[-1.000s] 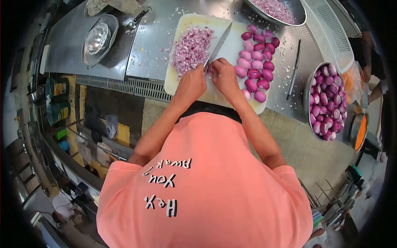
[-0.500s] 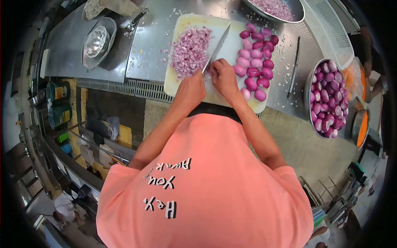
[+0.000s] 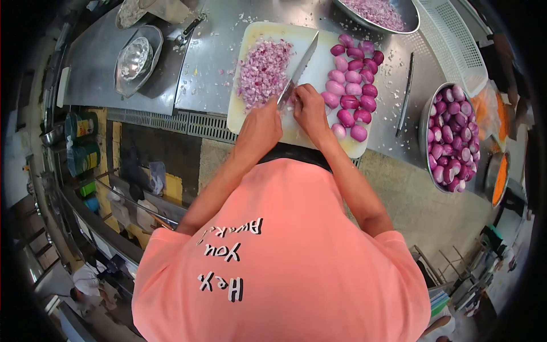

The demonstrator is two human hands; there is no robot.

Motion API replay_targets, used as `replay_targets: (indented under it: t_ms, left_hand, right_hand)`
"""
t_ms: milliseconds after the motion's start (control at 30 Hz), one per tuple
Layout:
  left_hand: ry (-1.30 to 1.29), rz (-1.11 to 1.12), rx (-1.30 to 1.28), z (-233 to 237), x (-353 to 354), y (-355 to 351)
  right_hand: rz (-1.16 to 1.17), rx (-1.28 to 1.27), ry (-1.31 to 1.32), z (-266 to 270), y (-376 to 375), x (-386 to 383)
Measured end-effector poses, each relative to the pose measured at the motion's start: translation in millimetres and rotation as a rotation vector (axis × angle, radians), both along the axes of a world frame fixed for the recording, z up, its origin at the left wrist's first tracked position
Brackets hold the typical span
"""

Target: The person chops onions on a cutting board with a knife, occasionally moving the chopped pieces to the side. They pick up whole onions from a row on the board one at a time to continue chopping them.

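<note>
We are gripping the handle end of a knife (image 3: 301,65) in our left hand (image 3: 262,128), its fingers closed, with the blade pointing away to the far right over a cutting board (image 3: 316,71). Our right hand (image 3: 311,111) is closing its fingers together just right of the blade, at the near part of the board; they are perhaps pinching a bit of onion, though the fingers are hiding most of it.

On the left of the board, chopped onion (image 3: 263,71) is lying in a loose heap. On the right, peeled onions (image 3: 353,89) are sitting close together in rows running from far to near, and the knife is lying between the two groups.

The board is resting on a metal counter (image 3: 213,68), where small scraps are lying scattered. To the right of the board a thin dark rod (image 3: 406,94) is lying, and beyond it a metal bowl (image 3: 424,134) is holding many more purple onions (image 3: 452,137). On the far side, another bowl (image 3: 419,21) is holding more chopped pieces (image 3: 379,12), with a white perforated basket (image 3: 453,51) standing just to its right.
</note>
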State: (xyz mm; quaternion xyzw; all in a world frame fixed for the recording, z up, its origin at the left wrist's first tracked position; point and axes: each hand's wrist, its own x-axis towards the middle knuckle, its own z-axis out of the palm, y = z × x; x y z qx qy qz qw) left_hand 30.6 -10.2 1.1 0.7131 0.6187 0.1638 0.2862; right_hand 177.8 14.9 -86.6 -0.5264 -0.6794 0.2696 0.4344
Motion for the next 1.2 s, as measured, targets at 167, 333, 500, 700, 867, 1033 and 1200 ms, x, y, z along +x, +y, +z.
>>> replay_targets:
  t_ms: [167,333,500,700,867,1033,1200]
  left_hand:
    - [-0.061,0.001,0.073,-30,4,9]
    - [0.016,0.025,0.032,-7,-10,-1]
    - [0.022,0.046,0.038,-16,-9,5]
    - [-0.018,0.03,0.063,-19,-3,-4]
    - [-0.014,0.037,0.009,3,-5,-8]
    - [-0.005,-0.004,0.023,-18,1,-1]
    - [-0.067,0.015,0.09,-7,-1,-5]
  right_hand:
    - [0.032,0.01,-0.007,-1,-5,3]
    - [0.072,0.056,-0.044,0,3,11]
    - [0.113,-0.006,-0.255,9,1,13]
    - [0.061,-0.036,-0.219,7,-1,8]
    - [0.061,-0.024,-0.166,4,-3,8]
    - [0.048,-0.01,-0.137,4,-4,4]
    - [0.036,-0.006,-0.116,3,1,5]
